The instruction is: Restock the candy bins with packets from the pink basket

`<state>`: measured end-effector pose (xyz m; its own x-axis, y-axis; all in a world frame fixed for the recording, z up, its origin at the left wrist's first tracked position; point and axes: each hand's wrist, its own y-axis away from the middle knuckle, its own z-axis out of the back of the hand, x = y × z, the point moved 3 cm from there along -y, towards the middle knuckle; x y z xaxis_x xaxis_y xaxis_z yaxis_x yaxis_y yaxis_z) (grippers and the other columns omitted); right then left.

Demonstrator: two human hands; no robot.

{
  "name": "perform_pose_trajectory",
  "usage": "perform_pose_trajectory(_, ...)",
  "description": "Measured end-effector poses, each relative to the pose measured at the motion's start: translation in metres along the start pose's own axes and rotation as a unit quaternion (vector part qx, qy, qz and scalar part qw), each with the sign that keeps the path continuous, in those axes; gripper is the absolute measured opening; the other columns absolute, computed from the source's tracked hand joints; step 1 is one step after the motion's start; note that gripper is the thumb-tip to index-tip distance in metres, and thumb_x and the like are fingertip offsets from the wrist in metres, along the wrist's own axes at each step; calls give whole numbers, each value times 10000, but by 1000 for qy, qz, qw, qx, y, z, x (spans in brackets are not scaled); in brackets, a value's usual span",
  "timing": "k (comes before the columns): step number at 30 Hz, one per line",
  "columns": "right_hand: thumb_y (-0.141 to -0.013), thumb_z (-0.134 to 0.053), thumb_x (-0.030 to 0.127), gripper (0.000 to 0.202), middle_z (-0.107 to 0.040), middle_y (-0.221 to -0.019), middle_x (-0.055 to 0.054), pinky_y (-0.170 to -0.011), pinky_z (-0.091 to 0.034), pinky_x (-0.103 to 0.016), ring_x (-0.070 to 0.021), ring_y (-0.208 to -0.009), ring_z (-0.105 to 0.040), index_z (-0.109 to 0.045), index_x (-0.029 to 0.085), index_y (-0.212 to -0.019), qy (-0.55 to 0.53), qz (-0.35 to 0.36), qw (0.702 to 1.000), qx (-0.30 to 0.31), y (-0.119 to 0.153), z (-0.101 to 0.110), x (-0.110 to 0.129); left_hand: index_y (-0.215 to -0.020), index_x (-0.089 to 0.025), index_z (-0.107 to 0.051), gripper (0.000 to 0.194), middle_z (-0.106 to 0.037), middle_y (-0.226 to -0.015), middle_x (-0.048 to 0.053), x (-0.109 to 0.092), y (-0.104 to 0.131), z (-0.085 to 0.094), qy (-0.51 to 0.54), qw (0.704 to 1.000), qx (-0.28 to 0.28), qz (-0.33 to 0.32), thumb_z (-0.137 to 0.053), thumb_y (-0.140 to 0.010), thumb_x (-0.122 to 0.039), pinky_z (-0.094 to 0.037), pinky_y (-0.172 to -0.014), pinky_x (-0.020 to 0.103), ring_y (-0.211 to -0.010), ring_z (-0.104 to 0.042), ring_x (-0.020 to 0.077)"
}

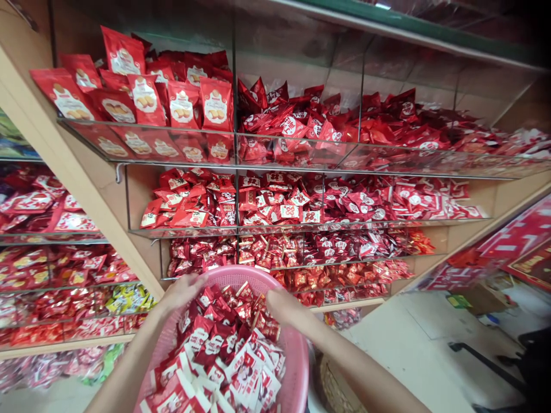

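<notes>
Head view: left hand [185, 291] and right hand [283, 307] are at opposite sides of the pink basket [298, 367], fingers too blurred to tell spread from pinching. Packets [215, 339] heap it quite full; the shelves [64, 346] hold plenty more.

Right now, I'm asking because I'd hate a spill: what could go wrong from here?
The pink basket is heaped with small packets, so tilting it might send some onto the floor. Its rim also sits close to the shelves; a bump could perhaps knock packets loose there.
</notes>
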<state>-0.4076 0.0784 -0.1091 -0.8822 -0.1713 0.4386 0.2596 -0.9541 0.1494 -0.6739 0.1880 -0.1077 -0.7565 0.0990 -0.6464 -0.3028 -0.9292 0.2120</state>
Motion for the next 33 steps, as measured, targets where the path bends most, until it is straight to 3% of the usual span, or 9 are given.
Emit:
perform_pose_trajectory(3,-863,-445,185,238,-651,-732,-108,-583,-360,-281,-194,-675,-586,-659,155,-763,39,-53,995,-80,-9,34,7,-886,-174,-675,617,-731,-932,79,-5,2,1,-1,1000,-3,1,-403,-733,-707,-437,-817,328,-927,-639,288)
perform_pose_trajectory(6,-891,-429,280,268,-632,-690,-67,-556,-322,-258,-156,-618,-552,-639,170,-766,-18,-95,981,-171,-29,56,9,-869,-166,-676,625,-735,-903,86,-9,5,2,-6,1000,-2,5,-392,-731,-705,-441,-807,332,-908,-644,292)
perform_pose_trajectory(8,-858,-494,336,283,-597,-617,-28,-543,-306,-238,-129,-582,-518,-615,174,-660,-94,-128,968,-195,-45,56,5,-891,-174,-679,609,-737,-924,80,-10,6,3,0,1000,-11,12,-430,-711,-699,-441,-823,329,-929,-644,295)
perform_pose_trajectory(12,-762,-607,346,318,-550,-534,8,-540,-325,-210,-109,-564,-497,-563,165,-504,-202,-157,950,-177,-76,40,-3,-879,-190,-687,567,-742,-918,62,-9,7,5,15,1000,-19,19,-497,-670,-682,-446,-827,326,-939,-644,300)
perform_pose_trajectory(17,-795,-527,218,147,-648,-717,-21,-582,-402,-198,-106,-624,-549,-642,147,-737,-259,-157,932,-200,-91,32,-7,-815,-193,-694,526,-744,-837,52,-10,7,5,26,999,-19,20,-509,-663,-662,-457,-792,320,-892,-649,289)
perform_pose_trajectory(23,-842,-455,283,201,-569,-635,12,-572,-387,-219,-118,-580,-496,-589,168,-747,-282,-115,921,-245,-71,41,-7,-812,-206,-698,494,-747,-868,46,-11,7,6,23,999,-28,19,-528,-649,-641,-455,-794,317,-901,-647,291)
perform_pose_trajectory(26,-867,-435,314,218,-502,-594,28,-561,-349,-225,-121,-556,-442,-568,183,-754,-243,-44,925,-288,-47,54,-4,-819,-200,-692,533,-745,-871,53,-11,7,5,17,999,-20,19,-495,-666,-671,-451,-800,324,-902,-647,295)
perform_pose_trajectory(30,-889,-437,295,193,-520,-739,-6,-651,-368,-242,-134,-663,-469,-575,196,-797,-147,62,931,-329,-17,71,5,-919,-174,-684,631,-730,-976,93,-11,7,4,0,1000,-8,20,-424,-705,-708,-433,-844,346,-968,-631,310)
perform_pose_trajectory(33,-904,-429,292,174,-547,-896,-40,-794,-391,-268,-154,-842,-508,-557,197,-836,-175,110,928,-311,-9,78,9,-929,-170,-694,640,-730,-993,98,-8,6,3,9,1000,-17,20,-438,-697,-709,-433,-851,349,-978,-629,313)
